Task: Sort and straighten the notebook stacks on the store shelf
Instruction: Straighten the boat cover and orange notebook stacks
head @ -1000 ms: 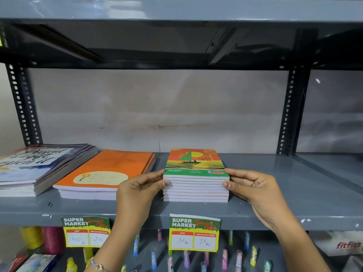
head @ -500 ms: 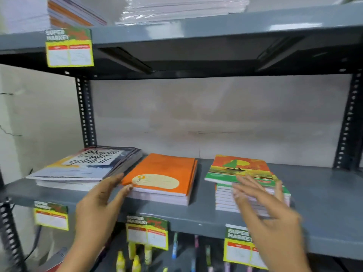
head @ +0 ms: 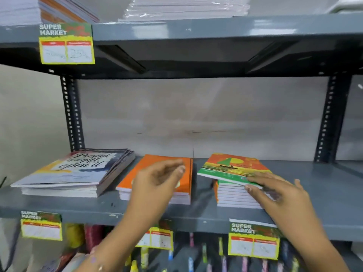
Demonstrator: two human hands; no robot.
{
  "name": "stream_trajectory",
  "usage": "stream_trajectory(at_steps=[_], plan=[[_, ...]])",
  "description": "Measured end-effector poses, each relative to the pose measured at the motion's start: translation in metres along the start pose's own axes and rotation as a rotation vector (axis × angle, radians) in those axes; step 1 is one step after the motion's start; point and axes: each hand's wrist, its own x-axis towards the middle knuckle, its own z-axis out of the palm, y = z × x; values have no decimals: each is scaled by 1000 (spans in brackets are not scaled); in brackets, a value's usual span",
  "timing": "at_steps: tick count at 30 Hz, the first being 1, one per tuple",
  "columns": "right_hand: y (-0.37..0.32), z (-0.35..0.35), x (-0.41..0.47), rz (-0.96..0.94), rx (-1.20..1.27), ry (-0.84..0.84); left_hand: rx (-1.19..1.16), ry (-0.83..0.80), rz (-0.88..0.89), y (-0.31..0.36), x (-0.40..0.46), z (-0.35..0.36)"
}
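Three notebook stacks lie on the grey shelf (head: pixel 306 195). At the left is a fanned stack with a lettered cover (head: pixel 78 169). In the middle sits an orange stack (head: pixel 157 161). At the right stands a small stack with a sunset boat cover (head: pixel 229 167); its top notebook is skewed to the left off the pile. My right hand (head: pixel 275 193) rests flat with fingers spread on the front right corner of that top notebook. My left hand (head: pixel 157 183) hovers over the orange stack, fingers loosely curled, holding nothing.
Price tags (head: pixel 253 240) hang from the shelf's front edge. An upper shelf (head: pixel 196 30) carries wrapped paper stacks and another tag (head: pixel 66 44). Small coloured bottles and pens (head: pixel 204 252) stand on the level below. Slotted uprights (head: pixel 71 114) frame the bay.
Both hands left the sides of the small stack. The top notebook has become skewed. My left hand swung left, then back over the orange stack; my right hand settled on the top cover.
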Motion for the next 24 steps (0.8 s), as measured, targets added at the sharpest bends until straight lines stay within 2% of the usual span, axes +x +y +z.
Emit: stream_trajectory(at_steps=[2, 4, 6, 8, 11, 13, 16, 24], plan=[[12, -6, 1, -6, 129, 21, 8, -155, -98, -2, 17, 36], [24, -12, 2, 13, 263, 15, 140, -242, -177, -12, 33, 60], [32, -15, 4, 52, 362, 0, 152, -265, -292, -19, 42, 68], [44, -18, 6, 84, 473, -22, 43, -222, -400, -24, 45, 73], [58, -15, 10, 124, 693, -38, -102, -178, -449, -27, 38, 78], [66, -13, 11, 154, 806, -18, -173, -202, -454, -23, 28, 82], [76, -12, 12, 152, 826, 1, -191, -220, -411, -20, 10, 90], [82, -10, 15, 161, 955, -14, 1, -53, -144, -24, -12, 107]])
